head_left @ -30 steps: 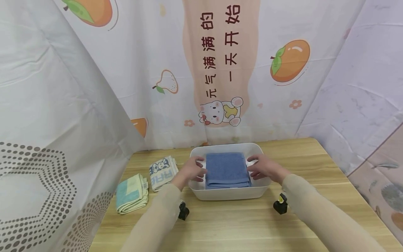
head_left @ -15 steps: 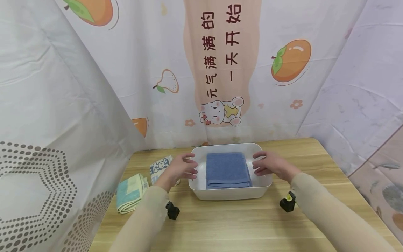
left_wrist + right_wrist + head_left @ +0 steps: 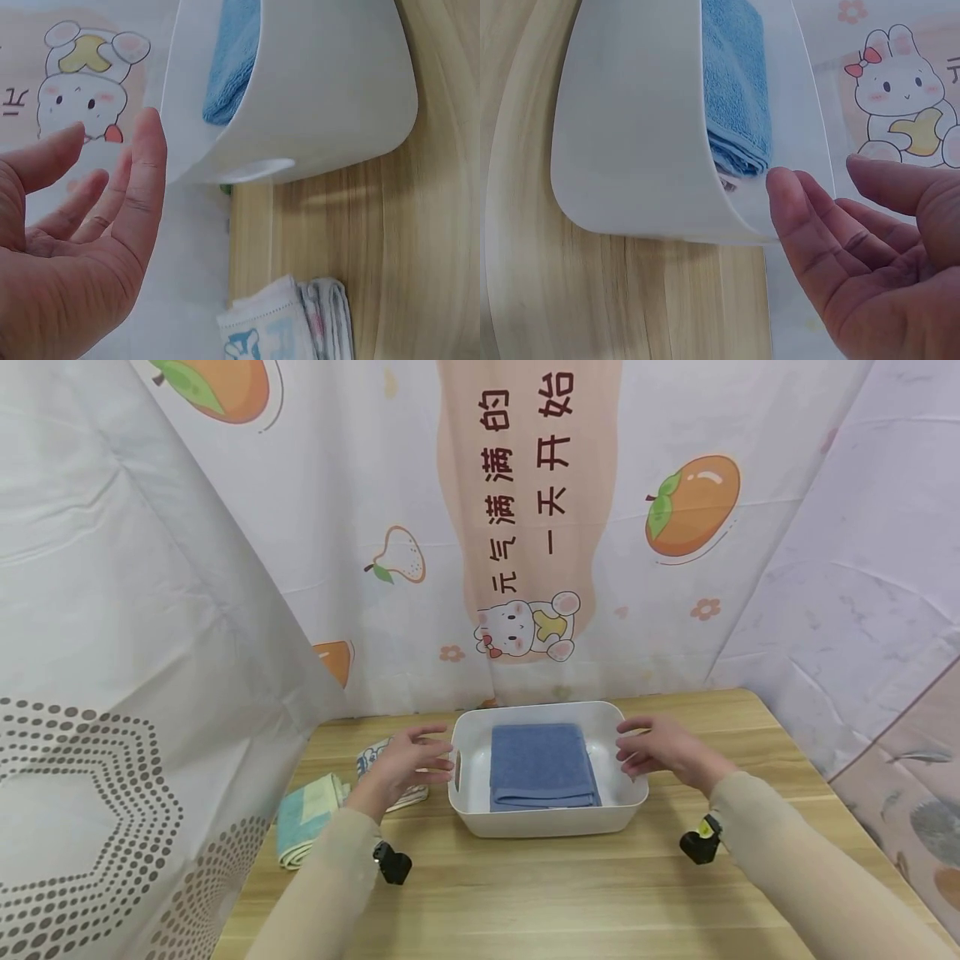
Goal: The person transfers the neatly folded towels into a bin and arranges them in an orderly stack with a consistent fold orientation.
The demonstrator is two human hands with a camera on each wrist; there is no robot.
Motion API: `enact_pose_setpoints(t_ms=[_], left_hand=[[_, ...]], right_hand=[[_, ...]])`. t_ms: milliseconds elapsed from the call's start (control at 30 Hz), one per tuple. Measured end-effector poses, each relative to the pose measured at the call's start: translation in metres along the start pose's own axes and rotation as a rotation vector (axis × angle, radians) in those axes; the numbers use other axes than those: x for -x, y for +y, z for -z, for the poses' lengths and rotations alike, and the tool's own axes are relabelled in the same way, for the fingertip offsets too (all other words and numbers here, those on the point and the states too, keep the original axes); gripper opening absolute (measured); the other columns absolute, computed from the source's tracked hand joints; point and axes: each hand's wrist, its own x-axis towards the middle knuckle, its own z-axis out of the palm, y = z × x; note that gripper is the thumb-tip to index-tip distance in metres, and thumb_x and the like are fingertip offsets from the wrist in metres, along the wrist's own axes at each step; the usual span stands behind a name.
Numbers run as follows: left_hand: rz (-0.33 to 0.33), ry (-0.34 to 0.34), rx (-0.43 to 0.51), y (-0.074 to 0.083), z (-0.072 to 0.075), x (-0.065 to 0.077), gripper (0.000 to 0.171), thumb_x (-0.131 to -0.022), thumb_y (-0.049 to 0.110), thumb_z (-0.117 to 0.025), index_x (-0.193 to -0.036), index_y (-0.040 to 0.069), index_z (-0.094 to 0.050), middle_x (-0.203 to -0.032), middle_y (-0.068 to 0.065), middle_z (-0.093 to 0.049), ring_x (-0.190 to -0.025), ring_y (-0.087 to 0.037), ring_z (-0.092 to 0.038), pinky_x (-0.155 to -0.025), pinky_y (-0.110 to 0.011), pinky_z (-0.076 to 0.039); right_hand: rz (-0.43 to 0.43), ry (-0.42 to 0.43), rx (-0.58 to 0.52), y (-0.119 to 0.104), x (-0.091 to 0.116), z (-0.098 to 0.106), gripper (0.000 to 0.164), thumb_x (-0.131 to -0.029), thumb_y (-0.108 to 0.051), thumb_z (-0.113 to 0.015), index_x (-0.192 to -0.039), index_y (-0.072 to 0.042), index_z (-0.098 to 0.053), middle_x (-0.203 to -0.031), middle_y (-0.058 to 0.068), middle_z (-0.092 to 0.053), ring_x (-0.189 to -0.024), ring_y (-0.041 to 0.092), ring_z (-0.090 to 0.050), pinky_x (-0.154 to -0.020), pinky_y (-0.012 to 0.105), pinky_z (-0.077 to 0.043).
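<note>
one folded teal-and-yellow towel (image 3: 302, 814) is seen left of the fingers of the left hand (image 3: 408, 762), and a white printed towel (image 3: 289, 322) is partly hidden by that hand in the head view. its fingers are loosely bent, parted from the thumb and held beside a white tub (image 3: 555, 823). between the fingers of both hands, a folded blue towel (image 3: 540, 764) is laid inside the tub. by the tub's right end, the right hand (image 3: 666, 752) is held with fingers bent and thumb apart. whether the tub is touched by either hand cannot be told.
</note>
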Motion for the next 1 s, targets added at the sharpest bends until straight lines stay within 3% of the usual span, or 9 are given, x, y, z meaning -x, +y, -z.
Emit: enact_pose_setpoints(t_ms=[267,467,667,1000], left_hand=[[-0.002,0.033,0.078,-0.004,0.016,0.004,0.054,-0.098,0.012,-0.07,-0.147,0.009,-0.049,-0.131,-0.024,-0.059,-0.102,-0.037,-0.07,-0.089,-0.05,-0.059],[-0.011,0.058,0.095,-0.009,0.027,0.006,0.052,-0.099,0.012,-0.068,-0.148,0.009,-0.048,-0.121,-0.016,-0.063,-0.093,-0.028,-0.072,-0.087,-0.048,-0.06],[-0.001,0.065,0.113,-0.013,0.037,0.008,0.055,-0.099,0.013,-0.068,-0.149,0.009,-0.046,-0.119,-0.013,-0.064,-0.097,-0.027,-0.072,-0.095,-0.052,-0.056],[0.004,0.075,0.16,-0.025,0.057,0.009,0.052,-0.102,0.012,-0.064,-0.15,0.008,-0.044,-0.124,-0.014,-0.062,-0.102,-0.03,-0.07,-0.097,-0.052,-0.055]], right_hand=[[0.003,0.02,0.0,0.003,0.0,0.01,0.052,-0.103,-0.006,-0.056,-0.144,0.017,-0.033,-0.088,0.015,-0.071,-0.068,0.016,-0.07,-0.067,0.033,-0.062],[0.008,0.025,0.011,0.007,0.003,0.016,0.048,-0.103,-0.006,-0.056,-0.14,0.018,-0.036,-0.084,0.012,-0.069,-0.067,0.014,-0.068,-0.065,0.031,-0.061],[-0.013,0.051,0.049,0.008,0.005,0.019,0.049,-0.103,-0.009,-0.057,-0.141,0.016,-0.038,-0.086,0.011,-0.068,-0.068,0.014,-0.067,-0.066,0.031,-0.06],[-0.02,0.064,0.094,0.015,0.005,0.022,0.047,-0.102,-0.009,-0.06,-0.137,0.017,-0.044,-0.086,0.009,-0.069,-0.072,0.017,-0.068,-0.069,0.033,-0.06]])
